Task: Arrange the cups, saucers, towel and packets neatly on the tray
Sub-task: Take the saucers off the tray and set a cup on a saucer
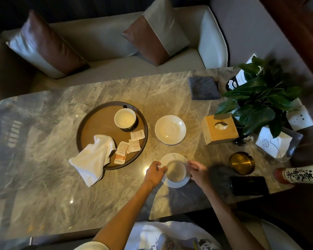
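Observation:
A round brown tray (96, 123) lies on the marble table. On it stand a white cup (125, 118), several packets (132, 144) and a crumpled white towel (93, 157) that hangs over the tray's near rim. An empty white saucer (170, 129) sits to the right of the tray. Nearer me, a second white cup (176, 171) stands on another saucer (172, 156). My left hand (154, 173) grips the left edge of that cup and saucer. My right hand (197, 169) holds the cup's right side.
A wooden tissue box (219, 129), a potted plant (260, 98), a brass ashtray (242, 162), a black phone (249, 185) and a bottle (296, 175) crowd the table's right end. A dark coaster (204, 88) lies at the far edge. A sofa with cushions stands behind.

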